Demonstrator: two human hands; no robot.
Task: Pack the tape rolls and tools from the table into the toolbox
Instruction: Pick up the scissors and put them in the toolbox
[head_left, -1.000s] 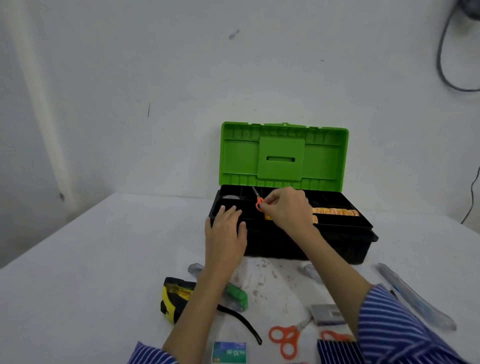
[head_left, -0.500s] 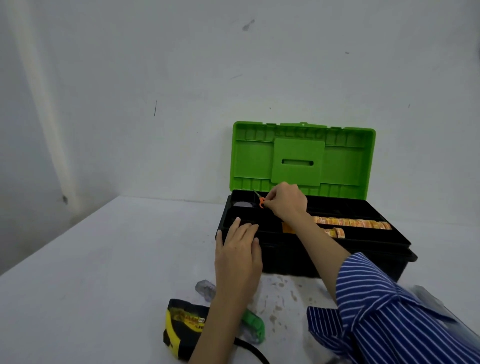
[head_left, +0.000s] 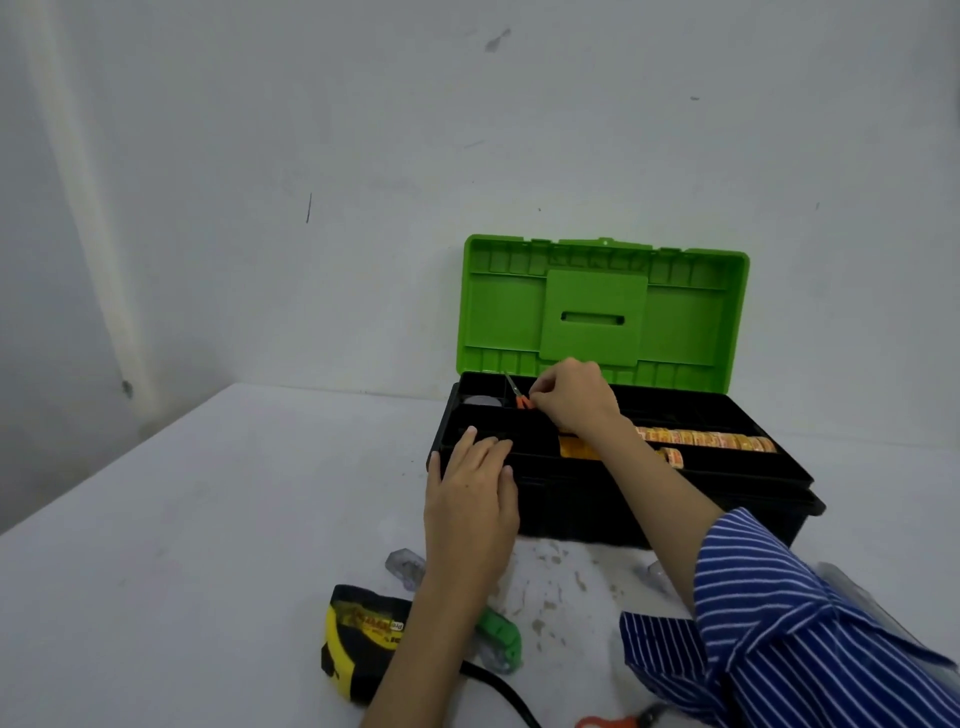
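Two hands — left (head_left: 470, 499) flat on one toolbox (head_left: 623, 514), right (head_left: 571, 397) pinching one small scissors (head_left: 517, 394).

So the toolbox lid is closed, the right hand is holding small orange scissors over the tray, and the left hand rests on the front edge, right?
Not quite. The head view shows the green lid standing open, upright behind the toolbox. The rest holds: the right hand pinches the small orange scissors over the tray, and the left hand rests on the front edge.

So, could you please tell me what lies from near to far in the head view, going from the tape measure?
Tape measure → left hand → right hand → green lid.
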